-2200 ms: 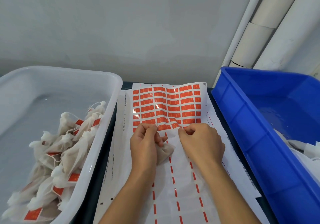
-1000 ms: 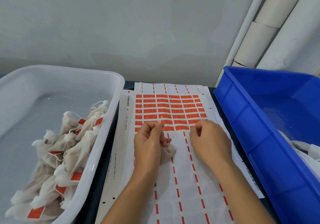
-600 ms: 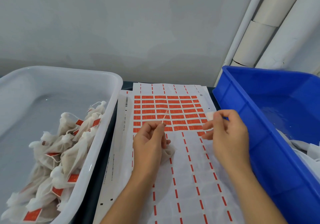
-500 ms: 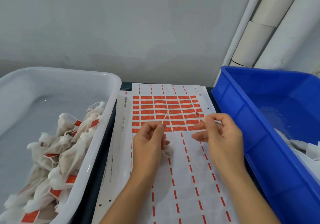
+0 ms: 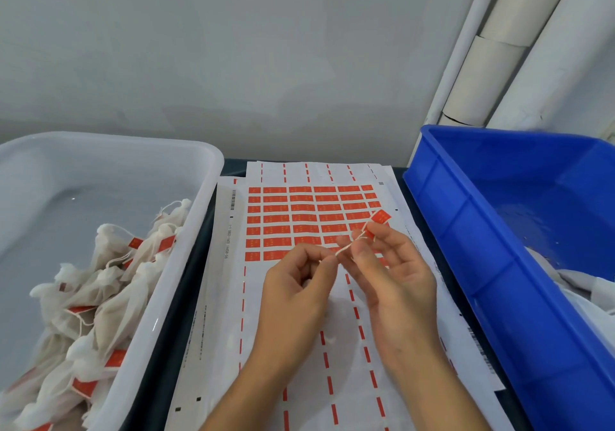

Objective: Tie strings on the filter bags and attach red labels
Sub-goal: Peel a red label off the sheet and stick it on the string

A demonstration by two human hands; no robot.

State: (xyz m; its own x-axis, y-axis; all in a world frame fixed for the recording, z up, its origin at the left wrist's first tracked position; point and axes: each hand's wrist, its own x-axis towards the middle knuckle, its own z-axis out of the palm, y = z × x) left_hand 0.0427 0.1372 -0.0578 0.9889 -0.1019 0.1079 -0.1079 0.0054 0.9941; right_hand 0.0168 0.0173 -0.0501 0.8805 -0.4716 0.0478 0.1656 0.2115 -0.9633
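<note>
The blue bin (image 5: 519, 231) fills the bench's right edge; only pale, unclear material shows in its near right corner. The white tub (image 5: 109, 171) takes the left edge and holds a heap of finished filter bags (image 5: 100, 297), each gathered at the neck with string and carrying a red tag, piled toward its near right side. Between the 2 containers lies the label sheet (image 5: 299, 217), running from the back edge toward the person: its far part carries full rows of red labels, its near part only peeled backing with thin red strips.

Over the middle of that sheet the 2 hands meet. The left hand (image 5: 293, 291) has its fingers curled, thumb and forefinger pinching the string (image 5: 344, 249); the filter bag being worked on cannot be seen and is probably hidden in this palm. The right hand (image 5: 396, 274) is curled too, its fingertips pinching the far end of the string and the peeled red label (image 5: 380, 216), which sticks up just past them.

The string's long axis runs from the left fingers up and right to the right fingers, so the label lies right at the string's free end. The right hand is the nearer; folding the label over the string looks like the coming move.
</note>
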